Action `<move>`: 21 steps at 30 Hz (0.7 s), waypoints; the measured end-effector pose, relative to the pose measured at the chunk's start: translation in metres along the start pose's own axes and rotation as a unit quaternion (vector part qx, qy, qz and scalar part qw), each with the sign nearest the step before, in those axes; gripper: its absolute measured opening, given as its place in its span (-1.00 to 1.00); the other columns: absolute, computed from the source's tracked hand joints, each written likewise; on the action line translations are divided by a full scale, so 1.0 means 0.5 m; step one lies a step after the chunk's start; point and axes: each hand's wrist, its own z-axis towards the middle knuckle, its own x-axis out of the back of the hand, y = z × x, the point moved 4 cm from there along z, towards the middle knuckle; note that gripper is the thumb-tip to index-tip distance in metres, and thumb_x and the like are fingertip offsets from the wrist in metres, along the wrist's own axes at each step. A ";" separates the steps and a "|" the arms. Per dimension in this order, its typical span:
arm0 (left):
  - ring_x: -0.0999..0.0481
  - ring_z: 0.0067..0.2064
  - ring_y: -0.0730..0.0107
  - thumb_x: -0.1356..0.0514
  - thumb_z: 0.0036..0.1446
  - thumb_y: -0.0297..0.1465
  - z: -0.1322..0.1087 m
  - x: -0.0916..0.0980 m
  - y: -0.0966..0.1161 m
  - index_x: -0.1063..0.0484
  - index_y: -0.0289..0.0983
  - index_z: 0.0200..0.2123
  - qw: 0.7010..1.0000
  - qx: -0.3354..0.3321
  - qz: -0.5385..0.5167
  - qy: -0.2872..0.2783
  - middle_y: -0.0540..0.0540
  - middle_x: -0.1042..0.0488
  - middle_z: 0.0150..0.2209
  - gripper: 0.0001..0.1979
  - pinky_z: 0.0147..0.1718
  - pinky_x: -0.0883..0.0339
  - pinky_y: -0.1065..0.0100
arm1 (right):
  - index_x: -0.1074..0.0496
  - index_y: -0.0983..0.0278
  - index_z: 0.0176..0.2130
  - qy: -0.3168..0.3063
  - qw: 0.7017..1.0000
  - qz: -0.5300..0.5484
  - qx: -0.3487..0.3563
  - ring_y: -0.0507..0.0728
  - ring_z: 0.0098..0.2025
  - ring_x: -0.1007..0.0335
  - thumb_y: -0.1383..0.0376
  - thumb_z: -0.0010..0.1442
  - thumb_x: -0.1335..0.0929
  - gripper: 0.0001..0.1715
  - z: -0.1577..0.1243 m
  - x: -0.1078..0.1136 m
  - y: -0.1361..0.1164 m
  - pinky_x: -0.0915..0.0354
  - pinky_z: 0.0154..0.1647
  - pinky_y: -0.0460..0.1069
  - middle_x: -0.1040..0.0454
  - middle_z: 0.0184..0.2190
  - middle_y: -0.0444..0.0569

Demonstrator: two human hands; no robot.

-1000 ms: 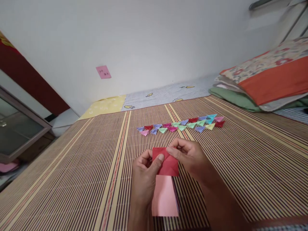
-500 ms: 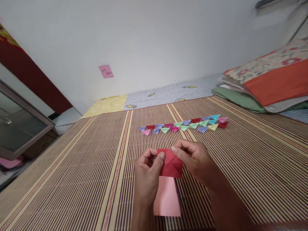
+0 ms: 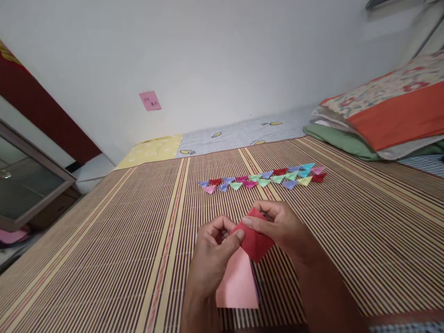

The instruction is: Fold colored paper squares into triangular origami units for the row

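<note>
A small red sheet of folded paper [image 3: 255,241] is held up between my two hands, turned so that one corner points down. My left hand [image 3: 217,252] pinches its left corner between thumb and fingers. On the upper right side, my right hand [image 3: 277,226] grips it with the thumb flat on the front. Below and partly behind it lies a stack of pink paper [image 3: 237,284] on the striped mat [image 3: 138,231]. Farther back, several small folded paper triangles [image 3: 263,181] in many colours sit in two rows.
Folded bedding with an orange-edged floral cover [image 3: 391,111] is piled at the right. A checked cloth [image 3: 229,136] and a yellow cloth [image 3: 149,150] run along the wall. A pink note [image 3: 150,101] is stuck there. At the left stands a glass-fronted cabinet [image 3: 27,180].
The red paper has been turned from lying square to standing on a corner, and its front now looks smoother. Both hands keep hold of it, with fingers shifted slightly.
</note>
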 end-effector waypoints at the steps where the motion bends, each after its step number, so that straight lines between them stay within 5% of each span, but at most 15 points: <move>1: -0.26 -0.45 0.46 -0.40 0.06 -0.32 0.000 0.002 -0.001 -0.44 -0.27 -0.53 1.000 -0.001 0.000 0.004 0.03 -0.35 -0.54 -0.75 -0.42 -0.12 0.42 | -0.39 0.29 -0.52 -0.006 1.000 -0.006 0.001 -0.03 -0.54 -0.12 0.17 0.09 -0.50 -0.67 0.000 0.000 0.001 -0.05 -0.55 -0.11 -0.28 -0.59 -0.21; 7: -0.28 -0.44 0.44 -0.40 0.06 -0.33 0.002 0.005 -0.011 -0.47 -0.28 -0.54 1.000 0.001 0.006 0.013 0.01 -0.39 -0.53 -0.77 -0.40 -0.14 0.40 | -0.47 0.28 -0.48 0.053 0.997 -0.039 0.050 0.01 -0.51 -0.24 0.16 0.22 -0.43 -0.68 0.001 0.013 -0.001 -0.16 -0.49 -0.08 -0.39 -0.56 -0.16; 11: -0.28 -0.45 0.47 -0.41 0.06 -0.35 0.007 0.020 -0.014 -0.47 -0.28 -0.52 0.994 -0.018 -0.037 0.106 0.05 -0.37 -0.55 -0.78 -0.40 -0.14 0.43 | -0.56 0.23 -0.17 0.132 0.988 0.059 0.062 0.09 -0.33 -0.47 0.05 0.21 -0.47 -0.68 0.006 0.034 0.006 -0.36 -0.28 -0.02 -0.58 -0.35 -0.05; 17: -0.28 -0.44 0.48 -0.48 -0.06 -0.31 0.013 0.024 -0.015 -0.46 -0.28 -0.55 0.969 -0.064 -0.135 0.198 0.07 -0.33 -0.56 -0.72 -0.37 -0.21 0.44 | -0.57 0.26 -0.29 -0.025 0.996 0.081 0.003 0.08 -0.36 -0.48 0.14 0.15 -0.51 -0.76 0.016 -0.023 0.026 -0.40 -0.25 -0.01 -0.55 -0.44 -0.08; 21: -0.31 -0.46 0.51 -0.51 -0.13 -0.32 0.017 0.020 -0.019 -0.48 -0.27 -0.54 0.958 -0.059 -0.185 0.210 0.07 -0.39 -0.55 -0.73 -0.40 -0.23 0.46 | -0.53 0.27 -0.42 0.003 0.998 0.042 0.040 0.03 -0.47 -0.40 0.19 0.18 -0.47 -0.77 0.018 -0.039 0.028 -0.35 -0.39 -0.05 -0.52 -0.53 -0.11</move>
